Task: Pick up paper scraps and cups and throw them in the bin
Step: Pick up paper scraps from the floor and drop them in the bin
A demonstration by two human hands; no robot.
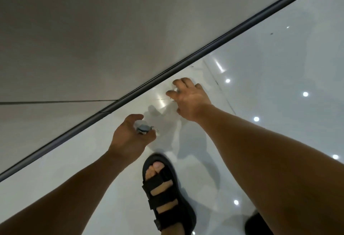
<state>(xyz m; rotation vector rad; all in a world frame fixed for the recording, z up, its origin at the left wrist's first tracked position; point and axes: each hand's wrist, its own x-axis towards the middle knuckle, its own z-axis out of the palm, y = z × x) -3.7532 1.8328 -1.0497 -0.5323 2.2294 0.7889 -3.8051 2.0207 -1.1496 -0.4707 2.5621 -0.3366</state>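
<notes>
My left hand [130,132] hangs low over the glossy white floor [279,67], fingers curled around small grey and white paper scraps [143,129]. My right hand [188,99] reaches further ahead near the wall's base, its fingertips closed on a small white scrap [175,88] at floor level. No cup and no bin are in sight.
A grey wall [93,39] with a dark skirting strip [186,61] runs diagonally from lower left to upper right. My foot in a black sandal [163,190] stands just behind the hands. Ceiling lights reflect in the shiny tiles on the right.
</notes>
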